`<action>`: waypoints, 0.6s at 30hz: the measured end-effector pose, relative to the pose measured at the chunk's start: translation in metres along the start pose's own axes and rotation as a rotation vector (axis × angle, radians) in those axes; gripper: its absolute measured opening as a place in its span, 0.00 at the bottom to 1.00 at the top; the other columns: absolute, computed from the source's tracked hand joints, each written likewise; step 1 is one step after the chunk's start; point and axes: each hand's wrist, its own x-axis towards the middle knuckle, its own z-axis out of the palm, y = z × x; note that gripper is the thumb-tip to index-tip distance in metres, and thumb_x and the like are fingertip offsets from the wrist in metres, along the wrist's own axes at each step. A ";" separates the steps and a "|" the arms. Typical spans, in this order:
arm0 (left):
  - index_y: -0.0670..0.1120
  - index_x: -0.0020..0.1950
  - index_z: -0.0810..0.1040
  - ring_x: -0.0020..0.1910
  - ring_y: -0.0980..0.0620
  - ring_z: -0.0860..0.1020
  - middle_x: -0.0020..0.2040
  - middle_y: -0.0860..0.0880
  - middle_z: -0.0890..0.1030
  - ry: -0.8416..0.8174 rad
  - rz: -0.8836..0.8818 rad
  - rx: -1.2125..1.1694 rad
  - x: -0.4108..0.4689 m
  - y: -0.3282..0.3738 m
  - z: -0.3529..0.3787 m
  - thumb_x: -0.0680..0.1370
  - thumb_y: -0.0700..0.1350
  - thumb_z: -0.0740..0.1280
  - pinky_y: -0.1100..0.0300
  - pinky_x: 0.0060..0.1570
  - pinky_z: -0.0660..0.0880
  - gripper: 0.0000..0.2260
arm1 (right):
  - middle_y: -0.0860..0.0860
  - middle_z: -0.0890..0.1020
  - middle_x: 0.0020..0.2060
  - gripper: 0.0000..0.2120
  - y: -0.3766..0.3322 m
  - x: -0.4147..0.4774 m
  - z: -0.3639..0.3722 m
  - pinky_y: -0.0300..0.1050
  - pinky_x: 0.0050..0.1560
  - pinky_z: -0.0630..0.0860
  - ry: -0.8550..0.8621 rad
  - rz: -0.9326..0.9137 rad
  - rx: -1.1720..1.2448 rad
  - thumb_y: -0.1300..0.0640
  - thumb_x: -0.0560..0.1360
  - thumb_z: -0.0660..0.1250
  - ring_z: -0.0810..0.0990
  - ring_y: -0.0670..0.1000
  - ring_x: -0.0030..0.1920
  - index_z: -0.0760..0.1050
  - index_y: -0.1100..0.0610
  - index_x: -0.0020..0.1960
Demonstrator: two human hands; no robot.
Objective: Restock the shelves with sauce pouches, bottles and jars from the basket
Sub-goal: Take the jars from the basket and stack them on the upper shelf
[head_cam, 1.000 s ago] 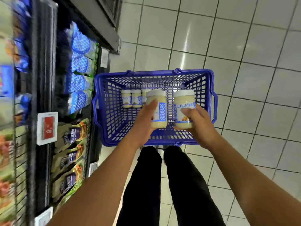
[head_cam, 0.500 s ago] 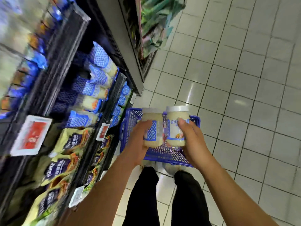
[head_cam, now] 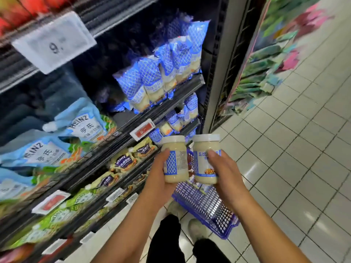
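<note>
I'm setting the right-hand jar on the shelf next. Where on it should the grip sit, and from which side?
Keep hold of the labelled body of the right-hand jar, as the right hand does now: wrapped round its right and near side, below the white lid. The jar is upright with a straight wall, so that grip probably leaves the base and shelf-facing side free for setting down.

You hold two upright, white-lidded jars of pale sauce side by side, a left jar (head_cam: 175, 160) and a right jar (head_cam: 206, 158), above the blue basket (head_cam: 209, 207).
</note>
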 end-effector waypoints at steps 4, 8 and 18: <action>0.39 0.66 0.76 0.48 0.40 0.81 0.53 0.37 0.81 0.040 0.116 -0.089 -0.042 0.017 -0.018 0.69 0.59 0.71 0.47 0.49 0.79 0.33 | 0.52 0.87 0.46 0.16 -0.018 -0.016 0.034 0.38 0.38 0.79 -0.159 -0.034 -0.089 0.40 0.71 0.68 0.87 0.50 0.44 0.83 0.48 0.52; 0.45 0.53 0.86 0.45 0.45 0.84 0.49 0.42 0.85 0.082 0.248 -0.145 -0.088 0.030 -0.039 0.72 0.60 0.66 0.50 0.46 0.81 0.22 | 0.50 0.87 0.49 0.18 -0.025 -0.036 0.074 0.40 0.41 0.81 -0.328 -0.046 -0.182 0.39 0.71 0.66 0.87 0.49 0.48 0.82 0.46 0.55; 0.48 0.45 0.88 0.45 0.47 0.84 0.48 0.43 0.86 0.388 0.570 -0.294 -0.229 0.059 -0.119 0.68 0.56 0.66 0.49 0.52 0.77 0.16 | 0.34 0.85 0.44 0.10 -0.015 -0.101 0.212 0.27 0.43 0.76 -0.731 -0.084 -0.328 0.40 0.69 0.67 0.82 0.33 0.47 0.84 0.37 0.47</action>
